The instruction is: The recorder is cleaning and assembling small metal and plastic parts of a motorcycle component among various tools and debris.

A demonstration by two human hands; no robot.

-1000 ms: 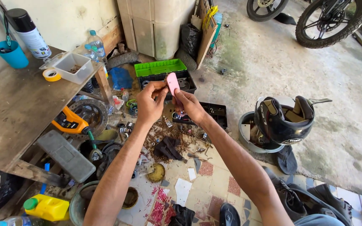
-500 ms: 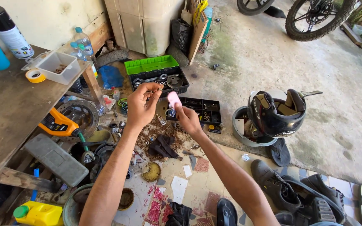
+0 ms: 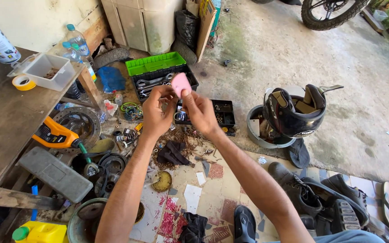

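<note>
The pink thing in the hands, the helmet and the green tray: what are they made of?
The pink thing, pinched by the right hand with the left hand beside it, looks like matte soft plastic or rubber; too small to be sure. The helmet seems glossy hard plastic outside, shiny with highlights, with tan padding inside. The green tray looks like moulded plastic, bright and evenly coloured.

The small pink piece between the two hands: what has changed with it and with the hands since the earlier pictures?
Little changed. Both hands stayed raised together over the cluttered floor. The right hand keeps pinching the small pink piece, and the left hand has closed its fingertips in beside it. The camera drifted, so everything shifts in the picture. The green tool case and the black helmet lie where they were.
</note>
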